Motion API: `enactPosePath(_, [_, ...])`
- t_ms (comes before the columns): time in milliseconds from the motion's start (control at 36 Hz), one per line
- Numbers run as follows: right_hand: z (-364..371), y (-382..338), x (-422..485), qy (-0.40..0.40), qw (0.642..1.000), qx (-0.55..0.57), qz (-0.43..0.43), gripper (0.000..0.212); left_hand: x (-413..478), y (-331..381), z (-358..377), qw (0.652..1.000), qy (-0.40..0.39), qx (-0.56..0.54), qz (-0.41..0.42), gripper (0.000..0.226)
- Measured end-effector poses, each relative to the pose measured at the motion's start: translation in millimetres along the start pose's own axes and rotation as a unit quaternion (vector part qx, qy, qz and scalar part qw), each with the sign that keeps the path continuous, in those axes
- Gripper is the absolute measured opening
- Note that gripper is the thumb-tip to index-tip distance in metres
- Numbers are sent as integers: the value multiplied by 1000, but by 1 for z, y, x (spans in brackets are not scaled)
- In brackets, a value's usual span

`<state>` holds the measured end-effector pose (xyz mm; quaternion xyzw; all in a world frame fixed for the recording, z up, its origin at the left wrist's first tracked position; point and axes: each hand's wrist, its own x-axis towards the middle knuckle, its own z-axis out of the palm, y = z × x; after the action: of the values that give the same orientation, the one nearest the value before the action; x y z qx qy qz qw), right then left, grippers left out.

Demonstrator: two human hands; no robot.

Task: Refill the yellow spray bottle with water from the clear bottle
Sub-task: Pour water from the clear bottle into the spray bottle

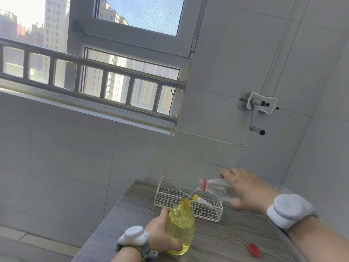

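Tilted clear bottle [217, 188] seemingly fills yellow spray bottle [181, 225]

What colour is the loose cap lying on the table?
Red; the cap shows best in the head view.

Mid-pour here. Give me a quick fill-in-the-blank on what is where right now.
1. The right hand tilts the clear bottle, and ___ runs from it into the yellow bottle.
2. The left hand grips the yellow bottle, which stands on the ___.
3. The loose cap lying to its right is ___.

Missing words: water; table; red.
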<state>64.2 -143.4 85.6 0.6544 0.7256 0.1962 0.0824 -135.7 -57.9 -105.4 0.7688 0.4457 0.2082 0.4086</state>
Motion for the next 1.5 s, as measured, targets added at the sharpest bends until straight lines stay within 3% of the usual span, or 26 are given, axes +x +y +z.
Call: enactPosePath(1500, [31, -10, 8, -2, 1000, 20, -6, 53, -3, 1, 0, 1000, 7, 0, 2, 79])
